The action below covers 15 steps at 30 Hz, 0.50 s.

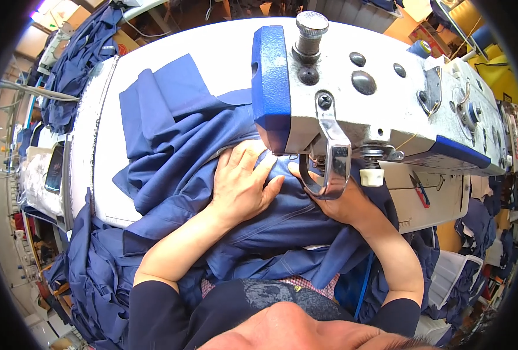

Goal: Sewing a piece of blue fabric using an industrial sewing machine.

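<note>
Navy blue cloth lies in loose folds across the white table, with a stitched seam running through the part before me. My left hand rests on it palm down, fingers spread and the thumb apart, just left of the sewing machine's needle area. Beside the needle area, my right hand presses on the same cloth, its visible fingers stretched out. A shiny curved metal guard on the white and blue sewing machine covers part of that hand. The machine head hides the needle.
Small scissors with red and blue handles lie on the machine bed to the right. More navy cloth hangs at the left table edge, and another pile sits at the far left. A phone lies on the left.
</note>
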Available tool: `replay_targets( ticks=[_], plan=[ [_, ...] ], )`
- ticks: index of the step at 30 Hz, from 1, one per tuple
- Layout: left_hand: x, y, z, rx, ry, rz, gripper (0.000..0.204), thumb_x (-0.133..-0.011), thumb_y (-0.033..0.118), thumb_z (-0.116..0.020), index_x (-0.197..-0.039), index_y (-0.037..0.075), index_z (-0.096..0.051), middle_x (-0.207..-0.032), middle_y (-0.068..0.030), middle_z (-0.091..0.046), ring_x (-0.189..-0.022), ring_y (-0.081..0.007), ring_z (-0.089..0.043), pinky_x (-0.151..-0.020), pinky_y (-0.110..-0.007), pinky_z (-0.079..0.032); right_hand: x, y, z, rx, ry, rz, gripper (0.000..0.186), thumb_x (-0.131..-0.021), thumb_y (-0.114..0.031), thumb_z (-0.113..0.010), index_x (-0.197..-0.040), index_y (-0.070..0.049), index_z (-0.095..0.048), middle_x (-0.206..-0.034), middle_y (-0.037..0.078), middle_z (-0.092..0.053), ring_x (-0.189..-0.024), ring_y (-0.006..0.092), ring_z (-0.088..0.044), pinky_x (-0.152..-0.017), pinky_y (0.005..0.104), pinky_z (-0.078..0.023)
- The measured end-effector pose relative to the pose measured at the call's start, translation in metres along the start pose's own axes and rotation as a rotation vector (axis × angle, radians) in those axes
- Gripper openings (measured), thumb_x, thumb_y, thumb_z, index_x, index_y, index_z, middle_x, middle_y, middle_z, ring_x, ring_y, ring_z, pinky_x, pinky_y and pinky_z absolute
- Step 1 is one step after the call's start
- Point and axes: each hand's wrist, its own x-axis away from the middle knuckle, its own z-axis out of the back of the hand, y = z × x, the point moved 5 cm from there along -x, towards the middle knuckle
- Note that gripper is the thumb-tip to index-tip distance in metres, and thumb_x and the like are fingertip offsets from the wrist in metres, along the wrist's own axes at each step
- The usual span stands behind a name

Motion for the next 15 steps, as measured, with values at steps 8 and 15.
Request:
replay_targets(
  ticks=[8, 15],
  plan=[
    [-0.0008, -0.0009, -0.0007, 0.03, 0.015, -0.009, 0.044, -0.076, 0.032, -0.08, -0.106, 0.002, -0.069, -0.117, -0.0161, -0.06, -0.118, -0.0338, -0.056, -0.097, -0.046, -0.044, 0.0, 0.0047, -0.0026, -0.18, 0.071, -0.036, 0.036, -0.092, -0.009, -0.07, -0.128, -0.012, -0.067, -0.126, 0.016, -0.063, -0.119, 0.0393, -0.058, -0.107, 0.0466, -0.045],
    [-0.0021, -0.005, -0.0048, 0.069, -0.027, 0.024, 0.043, -0.075, 0.032, -0.08, -0.103, 0.001, -0.07, -0.117, -0.0162, -0.06, -0.119, -0.0338, -0.055, -0.097, -0.046, -0.044, 0.0015, 0.0092, -0.0069, -0.096, 0.013, -0.07, 0.037, -0.091, -0.007, -0.069, -0.127, -0.014, -0.069, -0.131, 0.015, -0.061, -0.121, 0.0395, -0.057, -0.107, 0.046, -0.045]
  ],
)
